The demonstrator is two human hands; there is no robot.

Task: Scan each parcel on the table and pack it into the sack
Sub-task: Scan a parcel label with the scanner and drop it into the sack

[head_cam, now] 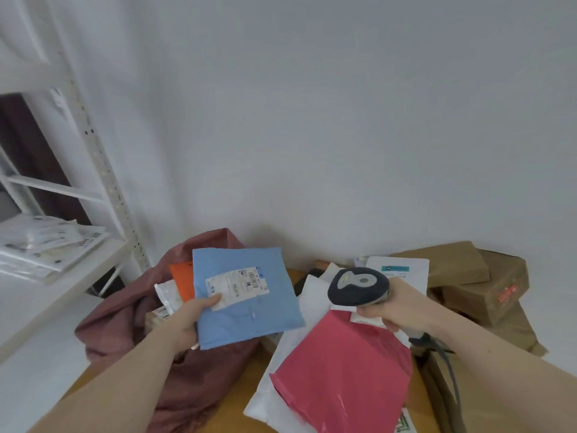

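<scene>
Blue parcel (246, 295) pinched in left hand (190, 317) over the open sack (131, 320), label up for the scanner (359, 287) gripped in right hand (393, 307), aimed across, more parcels waiting on table (237, 385).

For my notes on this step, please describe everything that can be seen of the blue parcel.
The blue parcel is a flat, roughly square mailer, seemingly soft plastic, slightly wrinkled. A white shipping label with barcodes sits on its upper face. The left hand pinches its left edge, thumb on the label, holding it tilted above the dark red sack.
</scene>
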